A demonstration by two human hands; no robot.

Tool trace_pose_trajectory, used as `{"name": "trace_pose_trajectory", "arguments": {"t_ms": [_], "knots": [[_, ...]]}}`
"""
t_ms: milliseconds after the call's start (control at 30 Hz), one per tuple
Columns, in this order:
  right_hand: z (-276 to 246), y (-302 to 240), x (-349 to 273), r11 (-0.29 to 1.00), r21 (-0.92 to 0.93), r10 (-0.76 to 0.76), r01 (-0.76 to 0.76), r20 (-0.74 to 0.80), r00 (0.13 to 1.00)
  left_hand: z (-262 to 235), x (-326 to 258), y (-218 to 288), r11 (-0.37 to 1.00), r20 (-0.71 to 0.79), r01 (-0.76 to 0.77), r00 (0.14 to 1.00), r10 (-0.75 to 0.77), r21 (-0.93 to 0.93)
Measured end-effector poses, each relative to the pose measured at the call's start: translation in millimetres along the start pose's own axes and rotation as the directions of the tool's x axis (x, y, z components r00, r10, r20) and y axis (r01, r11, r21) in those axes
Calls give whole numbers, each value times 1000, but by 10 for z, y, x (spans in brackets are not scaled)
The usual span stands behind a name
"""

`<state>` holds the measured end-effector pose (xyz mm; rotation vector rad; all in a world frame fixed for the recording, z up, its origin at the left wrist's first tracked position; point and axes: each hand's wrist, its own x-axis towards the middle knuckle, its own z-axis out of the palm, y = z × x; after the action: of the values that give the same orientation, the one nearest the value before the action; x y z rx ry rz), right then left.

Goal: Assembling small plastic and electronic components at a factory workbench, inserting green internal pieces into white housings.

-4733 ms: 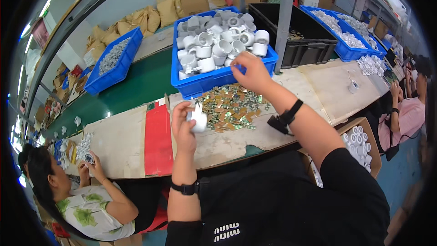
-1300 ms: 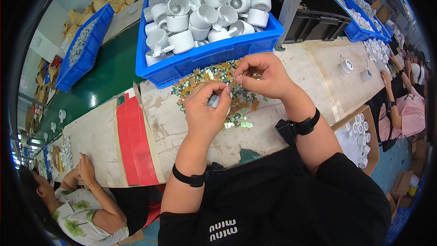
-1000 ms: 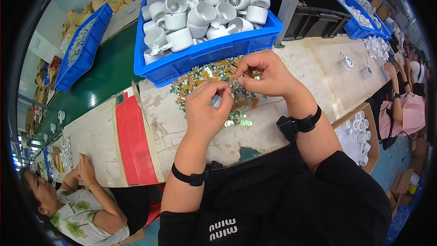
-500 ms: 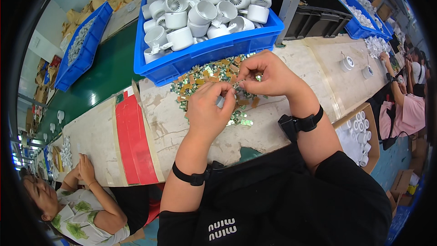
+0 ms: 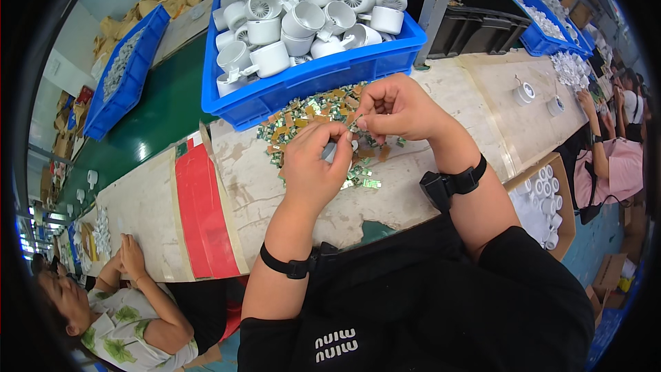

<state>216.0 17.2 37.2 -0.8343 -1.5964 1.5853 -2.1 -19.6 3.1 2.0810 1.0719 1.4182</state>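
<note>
My left hand is curled closed around a white plastic part, most of it hidden by the palm and fingers. Thumb and fingers of my right hand pinch a small greenish circuit board right at my left fingertips. Both hands hover over a loose heap of small green and orange-brown circuit boards spread on the worktable. Just beyond the heap stands a blue crate, piled with white cup-shaped housings that have handles and slotted vents.
Red tape crosses the worktable at left. One co-worker sits at lower left, another at far right. A carton of white parts stands at right, below two white housings. A black crate stands behind.
My fingers have shifted slightly: the left thumb and forefinger are further apart, and the small board shows more between my hands. The far-right co-worker's arm has moved.
</note>
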Motion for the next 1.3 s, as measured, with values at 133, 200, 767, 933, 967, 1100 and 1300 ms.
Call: {"name": "trace_pose_trajectory", "arguments": {"t_ms": [133,200,767,933,967,1100,1300], "knots": [[-4,44,1,983,-179,-47,43,-20,999,-32,19,8,999,48,27,999,-26,-25],[-9,70,4,977,-192,-98,91,-31,995,-32,-8,-9,996,68,75,995,-71,-55],[-27,-30,-33,945,-303,-116,126,50,992,-59,17,-61,999,46,-48,998,47,20],[-54,-10,-57,992,-95,-77,84,75,994,-71,7,28,991,50,91,995,-86,-102],[-53,-12,-61,998,-28,-52,54,86,995,-70,-2,21,990,53,91,995,-86,-105],[-21,-25,-50,999,45,-25,21,90,996,-61,-21,-17,944,121,172,982,-143,-282],[22,-8,-24,998,26,-66,65,62,996,-72,-9,-20,937,104,146,988,-118,-317]]}}
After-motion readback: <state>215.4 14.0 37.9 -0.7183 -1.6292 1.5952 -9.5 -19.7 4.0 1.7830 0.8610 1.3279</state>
